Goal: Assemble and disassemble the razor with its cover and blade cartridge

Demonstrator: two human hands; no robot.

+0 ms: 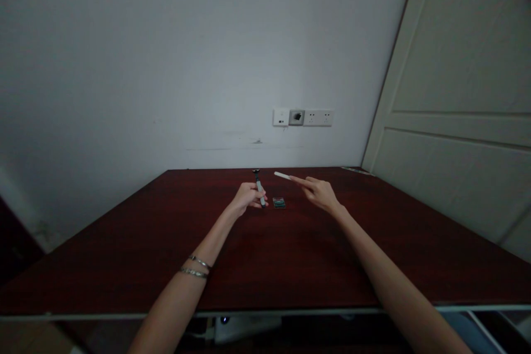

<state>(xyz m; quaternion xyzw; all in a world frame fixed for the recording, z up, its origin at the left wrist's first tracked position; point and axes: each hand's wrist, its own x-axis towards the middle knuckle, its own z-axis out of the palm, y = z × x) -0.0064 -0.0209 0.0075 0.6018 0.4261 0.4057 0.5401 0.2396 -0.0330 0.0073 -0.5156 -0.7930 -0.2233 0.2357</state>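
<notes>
My left hand (248, 197) is closed around the handle of a razor (259, 186), held upright with its dark head at the top. My right hand (318, 192) pinches a small white flat piece (282, 176) between its fingertips, held out to the left above the table. Between the two hands a small dark cartridge case (279, 202) lies on the dark red table (290, 254). Two thin bracelets circle my left wrist (196, 266).
A white wall stands behind the table with a row of sockets (302, 117). A pale door (460, 121) is at the right. The table's front edge has a light trim (124, 316).
</notes>
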